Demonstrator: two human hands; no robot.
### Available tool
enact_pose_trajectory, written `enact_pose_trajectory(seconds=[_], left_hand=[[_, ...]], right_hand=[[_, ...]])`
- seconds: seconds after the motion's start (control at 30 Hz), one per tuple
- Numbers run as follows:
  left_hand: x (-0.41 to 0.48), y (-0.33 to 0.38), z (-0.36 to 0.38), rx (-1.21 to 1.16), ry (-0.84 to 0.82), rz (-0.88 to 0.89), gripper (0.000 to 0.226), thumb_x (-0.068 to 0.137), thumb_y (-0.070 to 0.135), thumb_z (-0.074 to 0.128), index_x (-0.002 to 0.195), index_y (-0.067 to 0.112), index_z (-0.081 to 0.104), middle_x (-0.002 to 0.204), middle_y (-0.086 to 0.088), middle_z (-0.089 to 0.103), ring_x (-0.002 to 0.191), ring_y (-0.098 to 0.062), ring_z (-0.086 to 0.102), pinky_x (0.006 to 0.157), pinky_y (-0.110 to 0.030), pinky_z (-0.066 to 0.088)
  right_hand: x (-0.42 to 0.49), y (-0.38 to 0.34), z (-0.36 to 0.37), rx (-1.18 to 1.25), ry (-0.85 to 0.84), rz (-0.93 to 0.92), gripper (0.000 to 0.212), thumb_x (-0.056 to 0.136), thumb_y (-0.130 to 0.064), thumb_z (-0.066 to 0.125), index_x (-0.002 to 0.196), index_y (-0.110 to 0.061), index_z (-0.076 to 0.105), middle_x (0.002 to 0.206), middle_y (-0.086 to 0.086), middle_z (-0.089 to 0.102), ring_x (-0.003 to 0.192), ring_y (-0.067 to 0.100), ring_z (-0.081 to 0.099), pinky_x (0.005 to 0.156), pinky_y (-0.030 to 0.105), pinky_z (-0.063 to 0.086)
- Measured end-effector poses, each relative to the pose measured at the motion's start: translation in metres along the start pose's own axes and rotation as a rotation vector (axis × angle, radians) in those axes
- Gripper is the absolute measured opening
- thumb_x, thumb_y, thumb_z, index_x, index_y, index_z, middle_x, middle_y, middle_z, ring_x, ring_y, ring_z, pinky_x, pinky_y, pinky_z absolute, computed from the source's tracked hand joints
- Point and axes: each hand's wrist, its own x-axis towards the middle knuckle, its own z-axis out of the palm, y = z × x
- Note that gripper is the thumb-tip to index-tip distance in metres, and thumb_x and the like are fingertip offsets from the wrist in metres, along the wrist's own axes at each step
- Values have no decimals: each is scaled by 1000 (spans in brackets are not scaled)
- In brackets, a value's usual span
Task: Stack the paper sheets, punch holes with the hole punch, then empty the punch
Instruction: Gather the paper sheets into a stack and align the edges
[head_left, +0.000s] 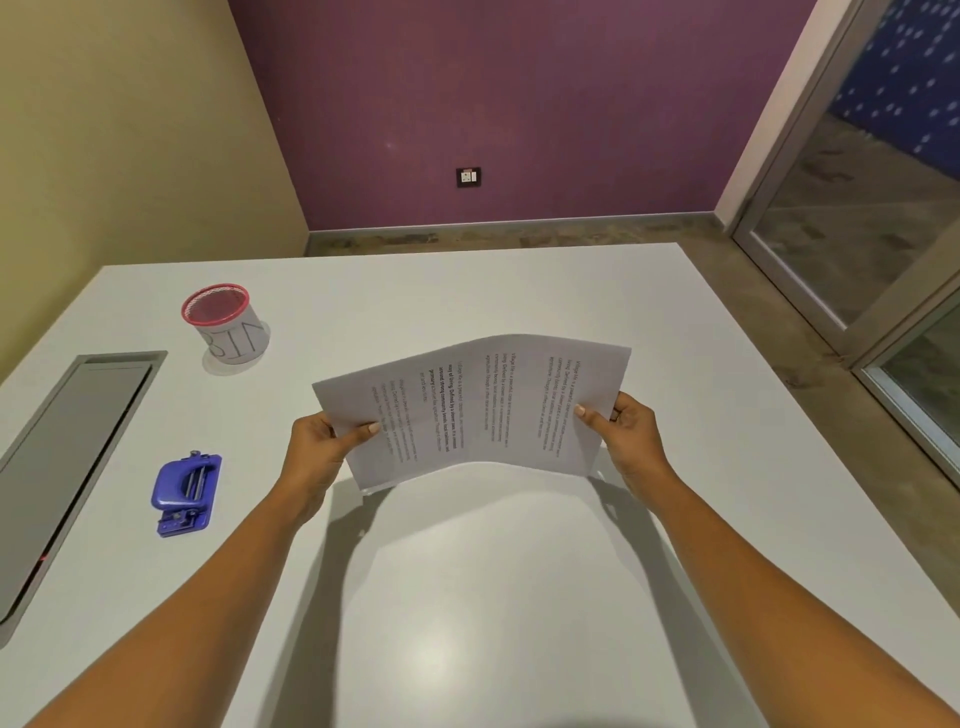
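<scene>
On table (467, 597) — hole punch (187, 493) at left, bin (228, 325) behind it, paper sheets (478, 410) above centre

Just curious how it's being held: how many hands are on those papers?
2. The left hand pinches the paper sheets at their left edge, and the right hand pinches them at their right edge, so the sheets arch between them. No other hand is visible.
</scene>
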Motion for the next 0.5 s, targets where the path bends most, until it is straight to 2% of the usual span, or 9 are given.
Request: enact_pose_trajectory(seconds=[0.13, 0.2, 0.3, 0.5], left_hand=[[-1, 2, 0, 0, -20, -4, 26, 73, 2, 73, 89, 22, 69, 83, 17, 74, 84, -4, 68, 75, -23, 50], [-2, 2, 1, 7, -25, -1, 26, 74, 3, 72, 89, 22, 68, 81, 18, 74, 82, -1, 68, 74, -22, 50], [-2, 2, 3, 4, -19, 5, 20, 77, 5, 70, 87, 22, 68, 80, 17, 74, 85, -8, 67, 73, -24, 50], [-3, 6, 4, -14, -30, 3, 21, 78, 6, 69, 89, 23, 68, 83, 17, 74, 84, -6, 68, 73, -23, 51]], right_hand=[[0, -3, 0, -22, 11, 6, 20, 80, -9, 69, 94, -21, 63, 88, -10, 67, 79, 1, 64, 59, 12, 52], [0, -1, -1, -36, 13, 17, 21, 80, -9, 69, 97, -19, 62, 88, -9, 66, 81, 1, 63, 61, 12, 50], [-1, 0, -1, -38, 10, 20, 19, 82, -10, 67, 98, -18, 62, 91, -7, 66, 81, 1, 62, 62, 12, 50], [1, -2, 1, -31, 22, 19, 17, 83, -11, 67, 96, -20, 63, 95, -3, 67, 84, 10, 63, 75, 24, 49]])
